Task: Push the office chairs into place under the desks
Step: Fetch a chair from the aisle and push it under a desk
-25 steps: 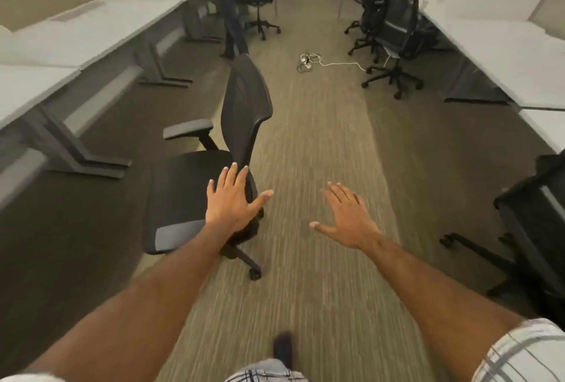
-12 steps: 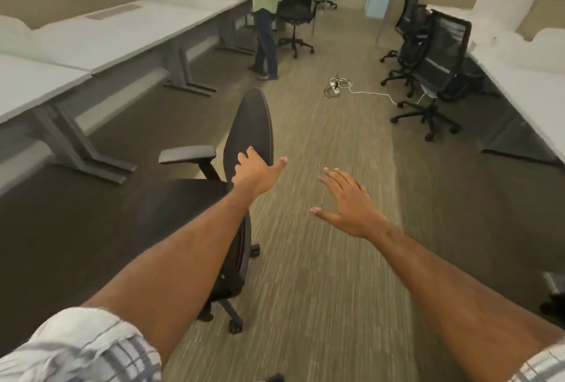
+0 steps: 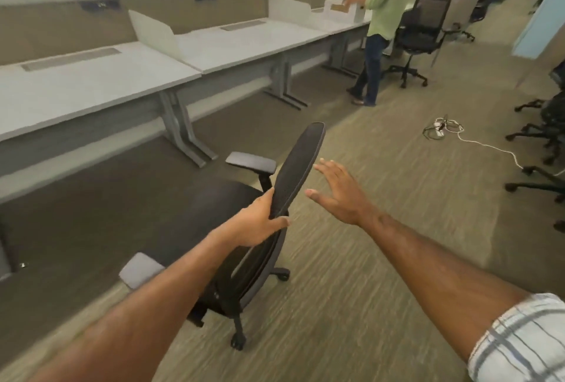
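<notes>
Carpet (image 3: 382, 259) filled most of the head camera's view, with a black office chair (image 3: 214, 219) standing on it in the aisle, just out from the row of white desks (image 3: 91, 82) along the left wall and not yet under any of them. The chair's back faced the wearer, its seat turned toward the desks. The left hand (image 3: 260, 222) gripped the side edge of the backrest (image 3: 298, 170), thumb on the near face; the fingers wrapped round the far side and were hidden by it. The right hand (image 3: 339, 192) hovered open beside the backrest, fingers spread and flat, holding nothing; whether its fingertips touched the chair could not be told. The left forearm covered part of the seat and the near armrest (image 3: 139, 273), and only some of the wheels showed under the seat. A plaid sleeve (image 3: 519, 342) was cut off at the lower right corner.

Further down the aisle a person in a green shirt (image 3: 388, 5) stood at the desks, head cut off by the top edge, beside another chair (image 3: 419, 33). A white cable (image 3: 477, 143) lay on the floor. More chairs (image 3: 547, 134) at the right edge were cut off and blurred.
</notes>
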